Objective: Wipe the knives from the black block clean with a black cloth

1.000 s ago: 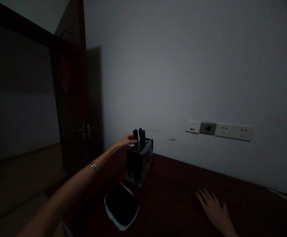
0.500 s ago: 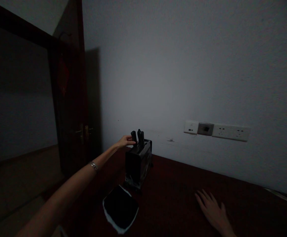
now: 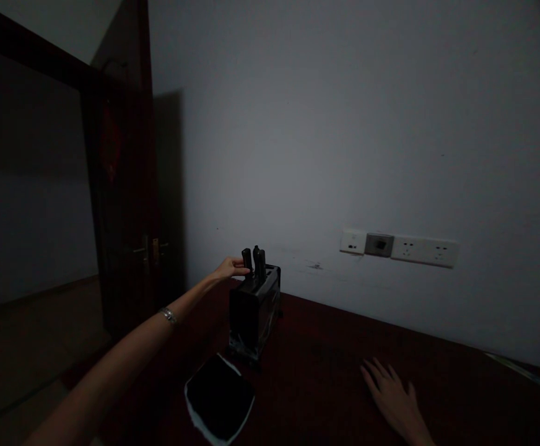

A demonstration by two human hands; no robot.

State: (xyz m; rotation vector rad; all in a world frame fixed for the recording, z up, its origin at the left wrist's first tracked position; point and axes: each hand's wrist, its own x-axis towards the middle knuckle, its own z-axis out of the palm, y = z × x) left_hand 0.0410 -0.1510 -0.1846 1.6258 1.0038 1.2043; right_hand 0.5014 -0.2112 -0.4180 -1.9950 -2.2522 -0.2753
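Note:
A dark knife block (image 3: 254, 313) stands on a dark red table (image 3: 335, 365), with black knife handles (image 3: 256, 262) sticking up from its top. My left hand (image 3: 229, 269) reaches out to the block, and its fingers are pinched on the nearest handle. A bracelet (image 3: 168, 315) sits on that wrist. My right hand (image 3: 393, 396) lies flat on the table to the right, fingers spread, holding nothing.
A black flat thing with a white edge (image 3: 218, 398) lies on the table in front of the block. A row of wall sockets (image 3: 397, 248) runs along the grey wall. A dark wooden door (image 3: 126, 204) stands at the left. The room is dim.
The view has drifted a little, so everything sits slightly further left. Both hands stay where they were, the left on the knife handle and the right flat on the table.

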